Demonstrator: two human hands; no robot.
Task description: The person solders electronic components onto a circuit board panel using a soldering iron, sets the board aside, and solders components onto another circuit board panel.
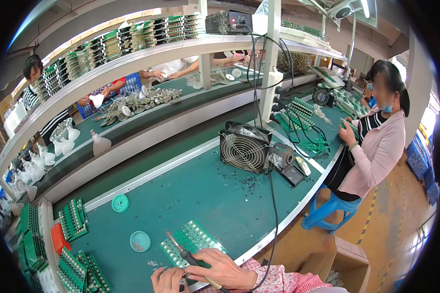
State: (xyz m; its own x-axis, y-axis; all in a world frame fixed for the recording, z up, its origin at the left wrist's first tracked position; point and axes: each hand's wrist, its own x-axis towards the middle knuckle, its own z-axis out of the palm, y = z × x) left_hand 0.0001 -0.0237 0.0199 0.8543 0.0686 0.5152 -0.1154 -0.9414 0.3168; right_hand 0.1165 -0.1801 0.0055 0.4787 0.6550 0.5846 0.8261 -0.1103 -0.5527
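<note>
My right hand point(222, 269) grips a soldering iron point(187, 255), its tip pointing up and away over the green mat. Close beside it at the lower edge, my left hand point(167, 280) has its fingers bent together. A small dark thing shows by those fingers, too little of it to name. Just beyond both hands lies a green circuit board panel point(198, 235) with rows of pale parts. Tiny metal pieces point(154, 263) are scattered left of the panel. A round turquoise dish point(140, 241) with small parts in it stands nearby, and a second turquoise dish point(120, 203) is farther off.
Stacked circuit boards point(76, 273) and a red-orange block point(59, 238) are at the left. A fan point(244, 149) and a soldering iron stand point(284, 161) occupy the bench's far right; a black cord point(275, 210) crosses its front edge. A co-worker point(376, 141) sits at right.
</note>
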